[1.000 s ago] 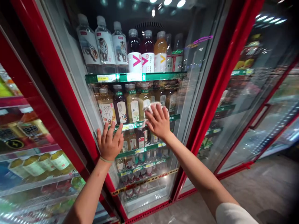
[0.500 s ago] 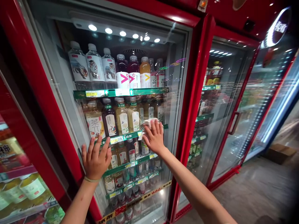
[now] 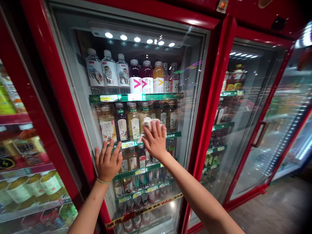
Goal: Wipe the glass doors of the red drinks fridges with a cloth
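A glass door [image 3: 190, 107] in a red frame fills the middle of the head view. My left hand [image 3: 108, 162] lies flat on its left part with fingers spread, holding nothing. Under the fingers of my right hand [image 3: 156, 139] is a crumpled white cloth [image 3: 148, 123], pressed against the glass in front of the second shelf. Part of the cloth is hidden by the hand. Behind the pane, drink bottles [image 3: 134, 125] stand in rows on shelves with green edge strips [image 3: 158, 96].
To the right is another red-framed fridge door with a handle [image 3: 259, 134]. On the left, bottles [image 3: 21, 191] fill a neighbouring fridge's shelves. A gold strip with lettering [image 3: 146, 210] crosses the lower glass. Grey floor [image 3: 275, 208] shows at lower right.
My right hand has slid left over the glass with the cloth, now covering part of a pale tea bottle. My left hand keeps its place on the door. The view has turned slightly left.
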{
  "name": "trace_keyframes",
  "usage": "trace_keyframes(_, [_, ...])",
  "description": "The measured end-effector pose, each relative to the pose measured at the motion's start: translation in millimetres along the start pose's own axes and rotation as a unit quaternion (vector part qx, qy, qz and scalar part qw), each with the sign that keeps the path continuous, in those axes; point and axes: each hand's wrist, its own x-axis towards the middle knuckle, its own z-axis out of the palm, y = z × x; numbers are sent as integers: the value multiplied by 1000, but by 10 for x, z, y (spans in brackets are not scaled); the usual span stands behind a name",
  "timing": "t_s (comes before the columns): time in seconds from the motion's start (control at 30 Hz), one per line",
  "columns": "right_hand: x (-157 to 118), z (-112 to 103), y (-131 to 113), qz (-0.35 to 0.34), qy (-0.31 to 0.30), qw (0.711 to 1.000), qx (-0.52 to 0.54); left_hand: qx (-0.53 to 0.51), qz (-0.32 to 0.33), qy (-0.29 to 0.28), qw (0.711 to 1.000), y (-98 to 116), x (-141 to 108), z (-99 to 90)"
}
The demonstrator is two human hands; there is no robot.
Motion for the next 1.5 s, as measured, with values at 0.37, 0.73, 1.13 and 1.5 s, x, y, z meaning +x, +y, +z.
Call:
trace_keyframes(0.37, [400,-186,1391,306,101,947,4,-19,-27,-9,999,11,-33,-16])
trace_keyframes(0.73, [1209,-76,-668,-20,-16,999,35,-84,-33,-25,996,-20,-50,-132])
trace_keyframes(1.13, [487,184,-1361,-172,-119,972,106,-123,-60,-43,990,-506,-639,-728])
trace_keyframes(1.5, [-2092,449,-1625,-204,-136,964,101,-183,-72,-113,974,-493,-1245,-1087])
